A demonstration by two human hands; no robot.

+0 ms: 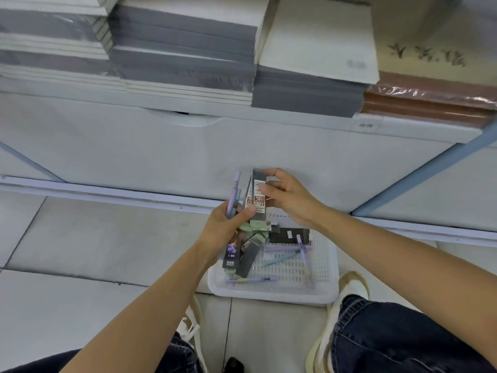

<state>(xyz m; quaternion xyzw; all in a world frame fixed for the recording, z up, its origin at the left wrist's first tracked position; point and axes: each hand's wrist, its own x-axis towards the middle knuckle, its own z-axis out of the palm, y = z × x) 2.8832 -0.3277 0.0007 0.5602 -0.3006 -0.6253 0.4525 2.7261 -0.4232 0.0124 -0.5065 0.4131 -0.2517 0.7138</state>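
Box (256, 200) stands upright above the basket (274, 296), right hand (290, 200) pinching its top, left hand (228, 224) fingers (248, 212) gripping its base and a purple pen (233, 195). Hold the left firm before releasing the right.

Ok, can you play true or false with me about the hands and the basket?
The left hand holds a purple pen. True.
The right hand is empty. False: it grips a dark box.
The white basket sits on the floor. True.
The basket is full of apples. False: pens and small boxes lie in it.
Stacked notebooks sit higher up than the hands. True.
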